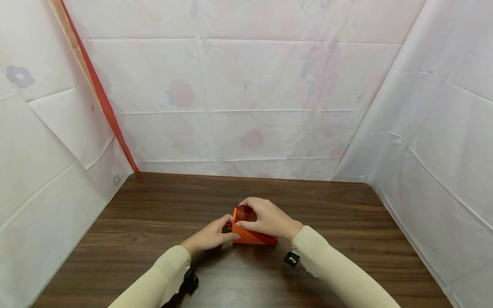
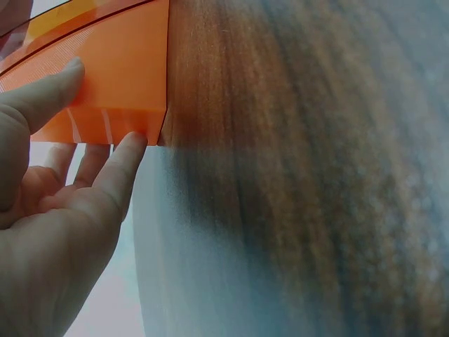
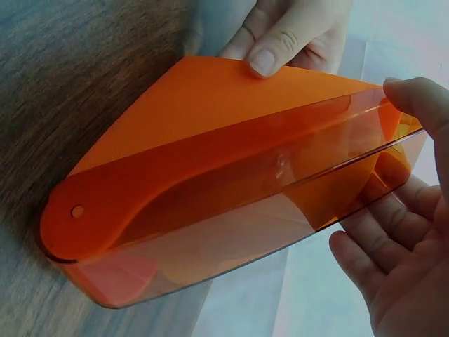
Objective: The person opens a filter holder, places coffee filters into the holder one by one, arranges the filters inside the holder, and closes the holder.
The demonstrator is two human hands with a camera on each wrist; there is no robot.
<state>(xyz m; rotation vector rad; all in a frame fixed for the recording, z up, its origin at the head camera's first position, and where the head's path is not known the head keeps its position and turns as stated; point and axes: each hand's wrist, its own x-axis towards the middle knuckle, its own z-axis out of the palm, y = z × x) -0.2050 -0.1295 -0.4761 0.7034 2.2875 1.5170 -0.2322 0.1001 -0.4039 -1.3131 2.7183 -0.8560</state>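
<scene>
An orange plastic box (image 1: 246, 238) with a see-through, tinted hinged lid (image 3: 280, 168) stands on the table between both hands. A round pivot (image 3: 77, 211) joins the lid to the box at one end. My left hand (image 1: 209, 236) holds the box's left end, with the thumb on the flat orange side and the fingers against the end face. From above, my right hand (image 1: 267, 219) grips the free end of the lid, thumb on one side and fingers on the other. Nothing can be made out inside the box.
The dark wood-grain table (image 1: 173, 196) extends all around the box. White patterned cloth (image 1: 239, 85) hangs behind it and on both sides. A red strip (image 1: 104, 98) runs down the back left corner. Small black devices (image 1: 292, 259) sit on both wrists.
</scene>
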